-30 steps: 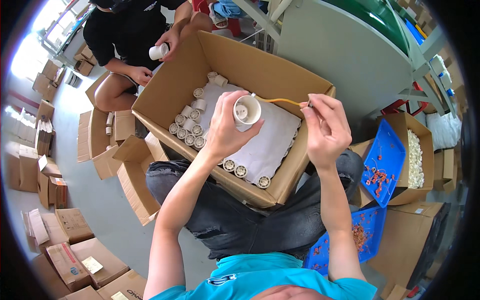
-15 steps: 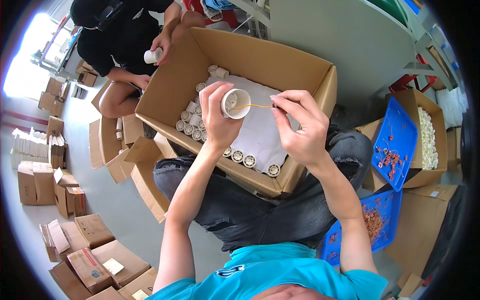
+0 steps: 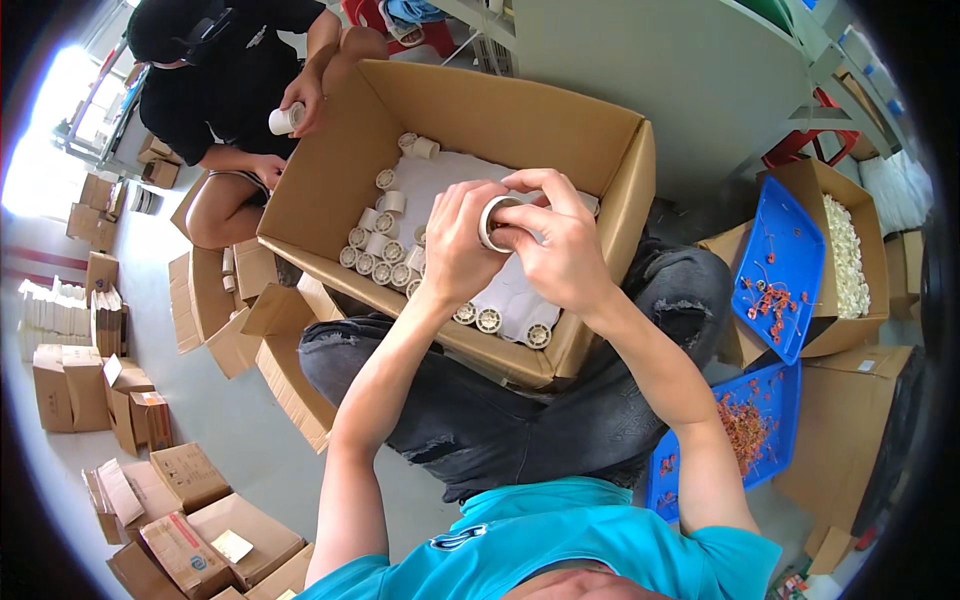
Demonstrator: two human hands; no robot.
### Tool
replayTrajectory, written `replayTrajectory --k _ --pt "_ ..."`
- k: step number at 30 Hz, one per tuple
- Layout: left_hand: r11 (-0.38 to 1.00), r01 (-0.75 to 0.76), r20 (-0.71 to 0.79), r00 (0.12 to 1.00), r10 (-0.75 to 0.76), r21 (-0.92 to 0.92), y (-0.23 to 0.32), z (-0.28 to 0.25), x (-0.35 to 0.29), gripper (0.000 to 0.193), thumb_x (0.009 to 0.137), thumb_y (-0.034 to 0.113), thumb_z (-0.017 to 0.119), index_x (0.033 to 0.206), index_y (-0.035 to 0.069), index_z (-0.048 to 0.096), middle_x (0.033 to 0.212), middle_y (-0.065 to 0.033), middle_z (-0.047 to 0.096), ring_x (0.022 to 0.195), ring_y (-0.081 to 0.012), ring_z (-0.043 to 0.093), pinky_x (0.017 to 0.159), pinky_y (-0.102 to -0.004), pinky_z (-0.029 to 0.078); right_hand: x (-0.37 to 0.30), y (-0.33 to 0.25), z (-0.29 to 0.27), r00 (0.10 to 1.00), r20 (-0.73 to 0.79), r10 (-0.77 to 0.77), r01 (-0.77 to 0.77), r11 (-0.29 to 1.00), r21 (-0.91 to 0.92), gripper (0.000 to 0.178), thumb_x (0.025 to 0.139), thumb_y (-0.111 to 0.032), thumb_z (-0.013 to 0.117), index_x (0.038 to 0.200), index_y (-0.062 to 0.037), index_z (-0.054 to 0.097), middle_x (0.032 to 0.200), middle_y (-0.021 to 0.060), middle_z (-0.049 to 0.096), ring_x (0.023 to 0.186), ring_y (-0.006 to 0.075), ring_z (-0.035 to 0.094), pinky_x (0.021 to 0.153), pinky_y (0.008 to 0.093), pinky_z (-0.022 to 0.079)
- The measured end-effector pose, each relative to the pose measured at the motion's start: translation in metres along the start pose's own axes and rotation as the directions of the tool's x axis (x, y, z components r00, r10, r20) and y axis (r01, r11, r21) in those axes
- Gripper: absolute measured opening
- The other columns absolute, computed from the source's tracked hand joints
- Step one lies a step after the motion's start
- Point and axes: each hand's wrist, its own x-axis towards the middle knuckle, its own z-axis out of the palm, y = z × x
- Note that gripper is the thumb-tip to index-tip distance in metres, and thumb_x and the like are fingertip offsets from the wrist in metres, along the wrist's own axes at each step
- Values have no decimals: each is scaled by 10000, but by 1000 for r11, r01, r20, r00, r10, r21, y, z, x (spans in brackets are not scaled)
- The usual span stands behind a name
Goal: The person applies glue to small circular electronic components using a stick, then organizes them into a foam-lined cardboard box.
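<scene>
My left hand is wrapped round a white plastic cup-shaped housing, its open mouth turned to the right. Into that mouth reach the thumb and fingertips of my right hand, bent and closed together; what they pinch inside is hidden. Both hands are above a large open cardboard box by my knees. In the box, several white round housings lie on a white sheet, mostly along the left side, with a few near the front edge.
On the right, a blue tray with red-orange wired parts leans by a carton of white pieces. A second blue tray sits below. A co-worker at upper left holds a white housing. Cartons stand at left.
My right hand has moved left from the outstretched orange wire to the housing, its fingertips now inside the mouth. The wire is no longer visible. The housing has turned toward the right.
</scene>
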Motion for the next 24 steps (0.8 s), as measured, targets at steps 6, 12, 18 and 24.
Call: replayTrajectory --k 6,12,18,24 --pt "976 64 56 997 -54 -209 5 -1 0 480 635 -31 770 1071 45 584 978 -133 641 833 -328 643 700 -399 533 1 -2 -4 986 99 133 -138 989 46 188 708 12 760 894 -17 751 1080 98 639 865 231 646 766 341 540" --pt "970 53 77 996 -36 -236 5 -3 1 469 653 -30 783 1069 41 579 968 -139 639 819 -330 656 677 -388 546 0 -6 -4 975 122 188 -199 976 91 179 711 12 764 889 -3 749 1062 99 653 936 246 660 802 348 543" --pt "966 62 74 996 -44 -251 7 -2 1 435 670 -23 791 1049 42 587 956 -140 637 813 -329 663 674 -386 554 0 -3 -5 966 133 221 -239 961 139 144 750 2 706 881 -23 758 1049 122 647 889 276 663 799 360 539" --pt "968 83 124 991 -54 -238 6 -4 2 420 668 -36 780 1036 42 594 923 -132 637 799 -334 660 670 -389 548 -3 0 -1 962 130 241 -263 946 189 135 756 28 699 872 -12 755 1037 130 637 846 265 674 796 358 544"
